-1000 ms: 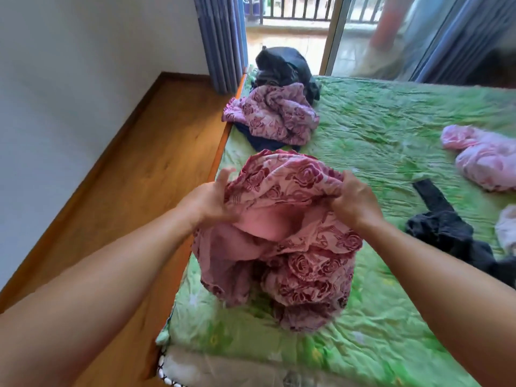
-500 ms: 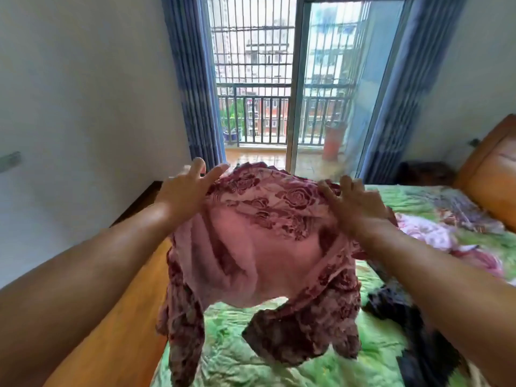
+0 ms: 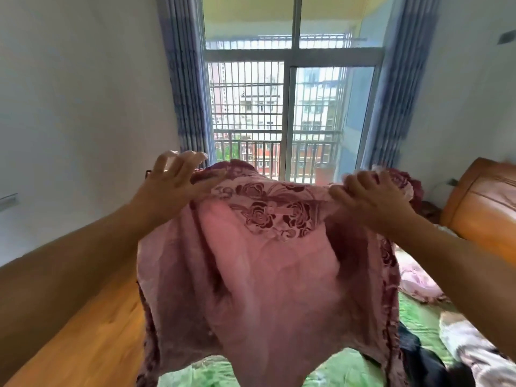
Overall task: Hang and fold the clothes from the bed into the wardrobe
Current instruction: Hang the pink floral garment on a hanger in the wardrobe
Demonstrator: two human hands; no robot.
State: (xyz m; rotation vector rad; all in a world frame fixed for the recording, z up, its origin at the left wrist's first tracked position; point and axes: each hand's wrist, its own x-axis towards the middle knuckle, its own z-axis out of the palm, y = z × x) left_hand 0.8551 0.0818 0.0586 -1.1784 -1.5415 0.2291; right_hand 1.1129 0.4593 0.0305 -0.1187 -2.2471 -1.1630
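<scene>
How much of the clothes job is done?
Nothing looks put away yet; no wardrobe is in view. In hand: the rose-print top, held up by the left hand and right hand. To do: a pink garment and dark clothes lying on the bed.

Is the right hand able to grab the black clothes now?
Probably not yet. The right hand grips the pink rose top up high; the black clothes lie below on the bed, partly behind it.
</scene>
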